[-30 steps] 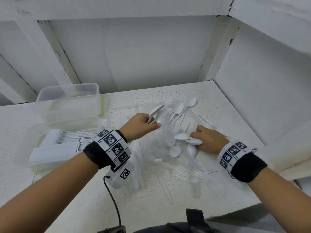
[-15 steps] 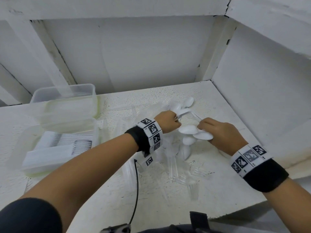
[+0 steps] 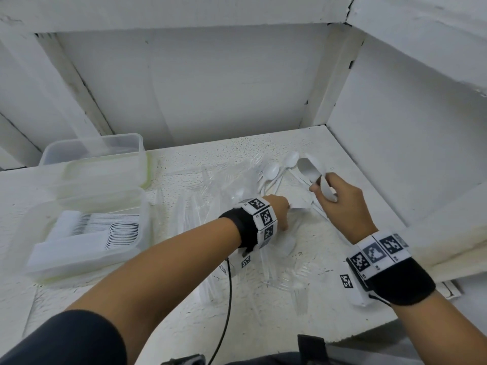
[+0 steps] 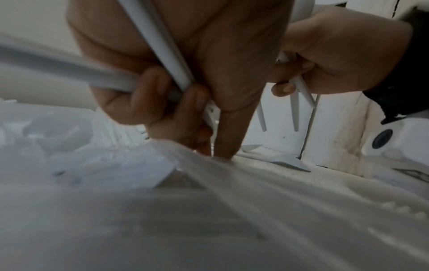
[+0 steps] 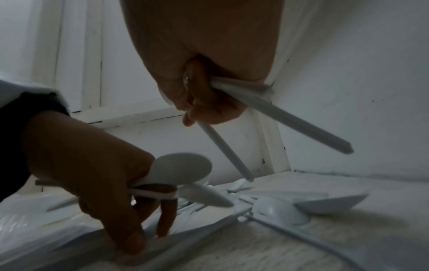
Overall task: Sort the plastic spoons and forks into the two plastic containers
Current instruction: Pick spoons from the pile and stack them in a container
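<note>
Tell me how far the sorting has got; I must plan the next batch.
Done: a stacked row of white cutlery fills the near container; the far container looks empty. In hand: both the right hand and left hand grip white spoons. Left: loose spoons and clear forks on the table.

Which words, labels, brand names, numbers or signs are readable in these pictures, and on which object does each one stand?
No text can be read in any view.
Left wristband: black-and-white square code markers; the tiny print beside them is too small to read.
Right wristband: the same kind of markers, print also too small.
Loose tags below the wrists: code patterns only.
Containers, spoons: no label visible.
</note>
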Demonstrator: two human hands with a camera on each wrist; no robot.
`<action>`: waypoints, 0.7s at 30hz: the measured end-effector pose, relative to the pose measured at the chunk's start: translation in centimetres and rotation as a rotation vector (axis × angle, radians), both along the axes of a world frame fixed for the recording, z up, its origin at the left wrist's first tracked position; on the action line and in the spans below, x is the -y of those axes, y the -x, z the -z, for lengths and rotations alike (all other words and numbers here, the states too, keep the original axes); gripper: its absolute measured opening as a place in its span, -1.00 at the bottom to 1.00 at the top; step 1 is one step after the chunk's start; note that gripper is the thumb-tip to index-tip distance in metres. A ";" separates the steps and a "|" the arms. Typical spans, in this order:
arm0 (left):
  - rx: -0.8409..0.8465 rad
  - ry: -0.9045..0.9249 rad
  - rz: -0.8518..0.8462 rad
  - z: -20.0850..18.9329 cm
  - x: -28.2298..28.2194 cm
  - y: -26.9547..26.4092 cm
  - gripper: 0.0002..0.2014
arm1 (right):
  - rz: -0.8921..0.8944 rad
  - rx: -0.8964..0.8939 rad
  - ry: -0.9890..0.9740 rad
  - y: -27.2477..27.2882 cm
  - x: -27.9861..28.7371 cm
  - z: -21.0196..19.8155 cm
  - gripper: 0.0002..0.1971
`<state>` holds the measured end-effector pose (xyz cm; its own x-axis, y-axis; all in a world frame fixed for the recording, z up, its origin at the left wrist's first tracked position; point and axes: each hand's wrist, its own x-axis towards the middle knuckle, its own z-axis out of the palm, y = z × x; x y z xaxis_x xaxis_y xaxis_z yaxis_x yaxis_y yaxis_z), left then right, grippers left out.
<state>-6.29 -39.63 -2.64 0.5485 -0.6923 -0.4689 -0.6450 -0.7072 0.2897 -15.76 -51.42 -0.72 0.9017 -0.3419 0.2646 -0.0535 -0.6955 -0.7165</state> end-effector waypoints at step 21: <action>0.053 -0.066 0.068 -0.6 0.8 1.8 -0.65 | 0.094 -0.022 -0.064 1.3 -0.8 0.7 -0.88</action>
